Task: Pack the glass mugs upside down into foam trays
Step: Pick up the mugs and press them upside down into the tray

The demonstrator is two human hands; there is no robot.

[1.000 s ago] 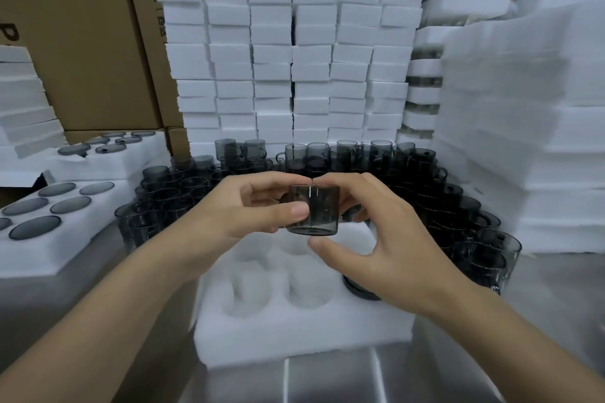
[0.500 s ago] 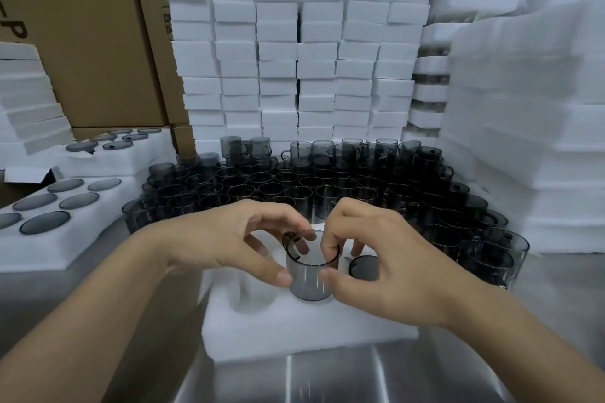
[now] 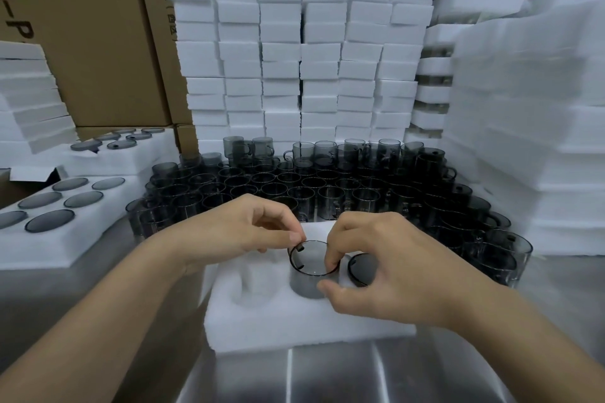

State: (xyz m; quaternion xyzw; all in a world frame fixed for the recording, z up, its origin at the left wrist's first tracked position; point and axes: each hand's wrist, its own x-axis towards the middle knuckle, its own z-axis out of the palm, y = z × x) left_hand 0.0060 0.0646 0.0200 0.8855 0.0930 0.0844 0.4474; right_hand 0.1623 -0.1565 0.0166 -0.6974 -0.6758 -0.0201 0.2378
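Observation:
A smoky grey glass mug (image 3: 309, 267) stands upside down, partly sunk in a middle pocket of the white foam tray (image 3: 294, 327) in front of me. My left hand (image 3: 242, 232) pinches its upturned base rim on the left. My right hand (image 3: 386, 265) pinches the rim on the right, thumb against the mug's side. A second mug (image 3: 361, 268) sits inverted in the pocket to the right, partly hidden by my right hand. The tray's left pockets (image 3: 253, 285) hold nothing.
Several upright grey mugs (image 3: 294, 183) crowd the steel table (image 3: 327, 376) behind the tray. Filled foam trays (image 3: 65, 206) lie at the left. Stacks of white foam blocks (image 3: 294, 52) rise behind and at the right (image 3: 530, 127). Cardboard boxes (image 3: 91, 36) stand at back left.
Both hands lowered the mug from chest height down into the tray pocket. It now sits deeper in the foam than half a second ago, and the fingers have shifted up to its rim.

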